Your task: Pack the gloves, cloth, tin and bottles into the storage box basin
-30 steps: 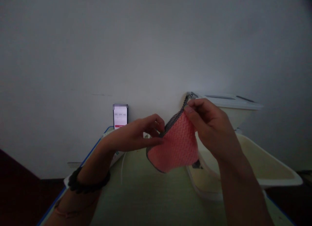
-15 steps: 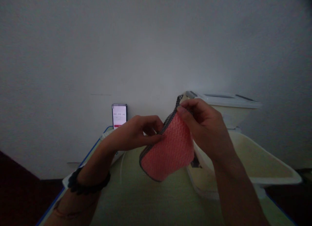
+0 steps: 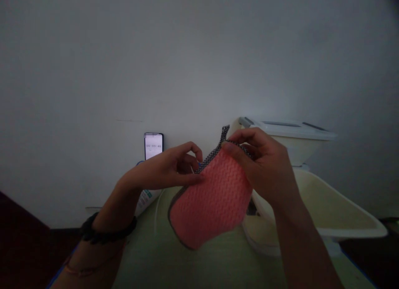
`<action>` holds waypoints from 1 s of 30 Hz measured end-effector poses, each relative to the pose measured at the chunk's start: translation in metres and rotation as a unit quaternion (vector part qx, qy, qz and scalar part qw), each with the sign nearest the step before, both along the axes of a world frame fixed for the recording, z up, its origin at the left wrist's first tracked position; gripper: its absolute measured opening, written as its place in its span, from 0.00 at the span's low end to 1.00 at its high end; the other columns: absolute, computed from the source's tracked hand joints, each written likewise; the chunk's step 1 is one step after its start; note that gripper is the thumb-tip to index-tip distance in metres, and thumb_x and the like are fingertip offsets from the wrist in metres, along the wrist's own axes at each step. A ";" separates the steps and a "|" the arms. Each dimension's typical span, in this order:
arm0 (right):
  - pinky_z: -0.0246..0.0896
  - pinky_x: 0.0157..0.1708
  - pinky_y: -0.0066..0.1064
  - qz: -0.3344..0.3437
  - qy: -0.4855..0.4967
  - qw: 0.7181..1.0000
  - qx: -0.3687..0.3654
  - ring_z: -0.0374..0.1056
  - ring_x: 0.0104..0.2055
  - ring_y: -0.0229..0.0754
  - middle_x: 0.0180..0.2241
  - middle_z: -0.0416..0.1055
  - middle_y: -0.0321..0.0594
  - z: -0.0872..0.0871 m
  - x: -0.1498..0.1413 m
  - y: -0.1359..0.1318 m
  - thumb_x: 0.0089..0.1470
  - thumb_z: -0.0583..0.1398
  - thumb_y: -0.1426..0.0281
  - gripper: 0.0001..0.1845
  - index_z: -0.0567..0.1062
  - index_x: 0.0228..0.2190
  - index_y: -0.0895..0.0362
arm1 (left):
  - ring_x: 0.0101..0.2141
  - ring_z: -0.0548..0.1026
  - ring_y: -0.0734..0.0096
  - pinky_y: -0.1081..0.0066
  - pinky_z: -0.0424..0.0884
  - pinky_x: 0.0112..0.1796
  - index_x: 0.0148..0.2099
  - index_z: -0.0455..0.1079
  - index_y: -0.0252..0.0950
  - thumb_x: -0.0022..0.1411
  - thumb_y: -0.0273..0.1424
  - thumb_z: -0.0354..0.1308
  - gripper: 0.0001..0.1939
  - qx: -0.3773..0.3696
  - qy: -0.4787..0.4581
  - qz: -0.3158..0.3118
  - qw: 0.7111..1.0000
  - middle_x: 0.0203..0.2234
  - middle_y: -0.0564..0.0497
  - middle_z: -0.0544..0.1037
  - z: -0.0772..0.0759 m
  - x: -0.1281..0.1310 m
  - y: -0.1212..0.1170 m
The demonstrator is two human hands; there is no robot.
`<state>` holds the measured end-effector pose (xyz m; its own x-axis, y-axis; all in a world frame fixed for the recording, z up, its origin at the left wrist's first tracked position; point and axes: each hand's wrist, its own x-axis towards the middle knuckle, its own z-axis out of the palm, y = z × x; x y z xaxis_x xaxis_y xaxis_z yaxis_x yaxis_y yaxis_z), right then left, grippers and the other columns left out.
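A pink textured cleaning cloth (image 3: pixel 212 197) with a black-and-white checked edging hangs in front of me over the table, its lower part drooping. My right hand (image 3: pixel 258 160) pinches its upper edge between thumb and fingers. Along the left part of the same edge is my left hand (image 3: pixel 174 166), its thumb on the pink face. The index finger is raised off the edging, while other fingertips go behind the cloth. A dark beaded bracelet (image 3: pixel 109 230) circles my left wrist.
A phone (image 3: pixel 153 145) showing a timer stands upright by the wall. Below it, a white printed bottle or tube (image 3: pixel 148 199) is partly behind my left forearm. To the right are a large cream basin (image 3: pixel 336 202) and a lidded white box (image 3: pixel 289 135) on the green table (image 3: pixel 149 255).
The cloth has come lower and slightly left, and spreads wider. My left hand has shifted left along the edge, with its index finger lifting. My right hand keeps its pinch.
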<state>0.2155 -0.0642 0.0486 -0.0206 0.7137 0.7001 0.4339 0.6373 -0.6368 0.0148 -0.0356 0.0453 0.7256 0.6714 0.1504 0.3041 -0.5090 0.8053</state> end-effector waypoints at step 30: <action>0.65 0.29 0.31 0.159 -0.093 0.963 -0.196 0.68 0.31 0.39 0.31 0.72 0.38 0.003 0.029 0.000 0.48 0.61 0.64 0.11 0.73 0.33 0.57 | 0.24 0.70 0.77 0.77 0.66 0.25 0.35 0.69 0.33 0.60 0.36 0.52 0.11 -0.081 -0.064 0.022 0.994 0.25 0.54 0.73 -0.008 -0.012 0.014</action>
<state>0.2449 -0.0640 0.0517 -0.3802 0.8598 0.3409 0.3862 0.4825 -0.7862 0.0032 -0.0219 0.0371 0.6764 0.7254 0.1277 0.2122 -0.3580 0.9093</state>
